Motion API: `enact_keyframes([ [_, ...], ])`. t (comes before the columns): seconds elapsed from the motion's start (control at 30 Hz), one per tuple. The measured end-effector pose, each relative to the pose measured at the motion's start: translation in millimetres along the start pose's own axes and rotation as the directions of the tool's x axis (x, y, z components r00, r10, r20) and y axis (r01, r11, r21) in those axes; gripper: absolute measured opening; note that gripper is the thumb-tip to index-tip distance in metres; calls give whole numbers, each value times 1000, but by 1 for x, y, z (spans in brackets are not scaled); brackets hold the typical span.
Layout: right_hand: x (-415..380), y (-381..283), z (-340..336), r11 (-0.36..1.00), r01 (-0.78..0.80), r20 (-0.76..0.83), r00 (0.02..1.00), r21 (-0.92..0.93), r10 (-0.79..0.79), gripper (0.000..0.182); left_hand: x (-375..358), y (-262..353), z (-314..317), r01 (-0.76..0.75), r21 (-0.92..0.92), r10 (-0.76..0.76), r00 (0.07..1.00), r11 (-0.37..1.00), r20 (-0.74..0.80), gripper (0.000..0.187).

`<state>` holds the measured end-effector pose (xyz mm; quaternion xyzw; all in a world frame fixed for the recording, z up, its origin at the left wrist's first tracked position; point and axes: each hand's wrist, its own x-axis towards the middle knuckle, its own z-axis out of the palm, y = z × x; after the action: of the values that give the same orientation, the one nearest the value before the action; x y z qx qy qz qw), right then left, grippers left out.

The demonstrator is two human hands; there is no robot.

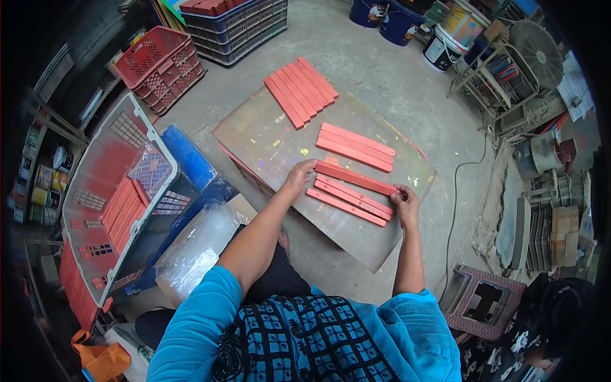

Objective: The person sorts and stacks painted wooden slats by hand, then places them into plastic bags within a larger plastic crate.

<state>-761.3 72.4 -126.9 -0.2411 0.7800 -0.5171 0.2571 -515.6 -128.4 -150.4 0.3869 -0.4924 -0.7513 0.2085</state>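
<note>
A long red bar [356, 177] spans between my two hands. My left hand [300, 179] pinches its left end, and my right hand [405, 202] grips the right end. Just below it on the low table [254, 127] lie red bars with small dark holes [349, 207], side by side. Above the held bar is a small group of plain red bars [355, 148] with rounded ends. Farther off, at the table's back, a larger row of red bars [301, 91] lies slanted.
On the left stands a tilted grey crate [167, 162] with red bars inside, beside a plastic-wrapped cardboard box [197, 245]. Red crates [159, 70] and stacked dark crates [238, 32] are behind. To the right are a fan [536, 54], a cable [456, 210] and a stool [487, 302].
</note>
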Motion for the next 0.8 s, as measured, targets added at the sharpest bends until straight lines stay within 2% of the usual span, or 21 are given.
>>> enact_keyframes([
  [0.1, -16, 11, -18, 993, 55, 43, 998, -107, -51, 24, 0, 0, 2, 4, 62, -9, 998, 998, 69, 48],
  [0.13, -18, 16, -23, 977, 75, 78, 995, -199, -61, 26, 0, 1, 3, 14, 75, -20, 997, 997, 75, 47],
  [0.23, -23, 6, -24, 936, 103, 93, 993, -336, -75, 29, 2, 3, 4, -1, 110, -3, 999, 994, 42, 48],
  [0.33, 1, 7, -9, 954, 115, 6, 993, -276, -118, 31, 14, 3, 7, -86, 109, 94, 993, 990, -70, 56],
  [0.4, 21, 2, 13, 995, 32, -42, 998, -94, -36, 36, 31, 6, 14, -144, 44, 148, 980, 989, -133, 63],
  [0.43, 31, 1, 22, 1000, -10, -62, 998, -2, 10, 38, 32, 11, 16, -122, 7, 122, 987, 993, -108, 66],
  [0.5, 48, 0, 26, 1000, -4, -33, 999, -27, 4, 38, 33, 19, 20, -69, -57, 66, 997, 996, -48, 71],
  [0.57, 53, 2, 29, 996, -5, -20, 1000, -92, 3, 36, 33, 17, 20, -87, -61, 83, 994, 994, -75, 69],
  [0.7, 41, 2, 24, 989, -8, -44, 999, 146, 15, 29, 34, 10, 3, -110, 53, 111, 994, 992, -18, 61],
  [0.73, 35, 0, 23, 980, -21, -58, 998, 198, 33, 24, 34, 8, 3, -115, 17, 116, 992, 993, -40, 58],
  [0.8, 25, -5, 14, 990, -20, -54, 998, 140, 28, 23, 30, 10, 10, -125, -55, 121, 989, 991, -80, 55],
])
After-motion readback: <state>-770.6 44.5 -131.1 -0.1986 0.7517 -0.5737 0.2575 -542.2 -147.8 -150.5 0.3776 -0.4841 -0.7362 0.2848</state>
